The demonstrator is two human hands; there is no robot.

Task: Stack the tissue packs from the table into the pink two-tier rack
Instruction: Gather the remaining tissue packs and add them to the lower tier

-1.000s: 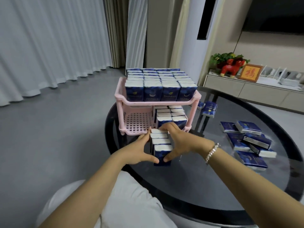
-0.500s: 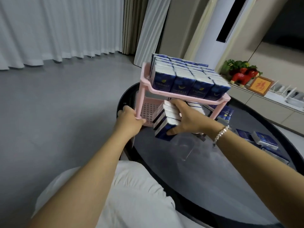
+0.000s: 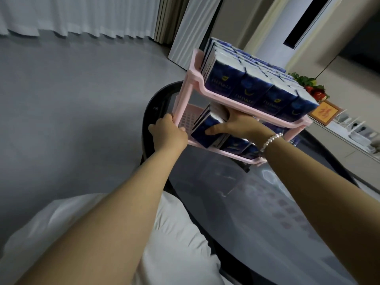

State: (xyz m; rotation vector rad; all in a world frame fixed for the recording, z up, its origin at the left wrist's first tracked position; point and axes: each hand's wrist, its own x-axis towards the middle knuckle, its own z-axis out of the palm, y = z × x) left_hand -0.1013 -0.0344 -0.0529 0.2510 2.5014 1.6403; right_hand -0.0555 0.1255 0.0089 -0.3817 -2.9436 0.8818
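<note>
Several packs (image 3: pixel 207 128), pressed together as one block, were held by the right hand (image 3: pixel 234 124): its fingers (image 3: pixel 213 130) were clamped across the block's near face, thumb side hidden behind it. The block was tilted and partly inside the lower tier of the rack (image 3: pixel 186 118), just beyond the fingertips, with its lower edge over the front lip. The left hand (image 3: pixel 168 132) was closed round the rack's front-left post, fingers wrapped on the pink plastic, apparently to steady it.

Each pack was judged light and soft, wrapped in smooth film, so that a loose row would be apt to slip or fan apart. A squeeze from both ends of the row was judged the safest hold; only one end was seen gripped, and the far packs appeared to lean out of line.

Above the knuckles, the upper tier was seen filled with upright packs (image 3: pixel 259 87), and its front rail hung close over the right hand, leaving little clearance. To the right of the fingers, further packs (image 3: pixel 236 145) were already standing in the lower tier, so only the left part seemed free. Under the wrists lay the dark glass table (image 3: pixel 257 202). A bracelet (image 3: pixel 271 140) was worn on the right wrist.
</note>
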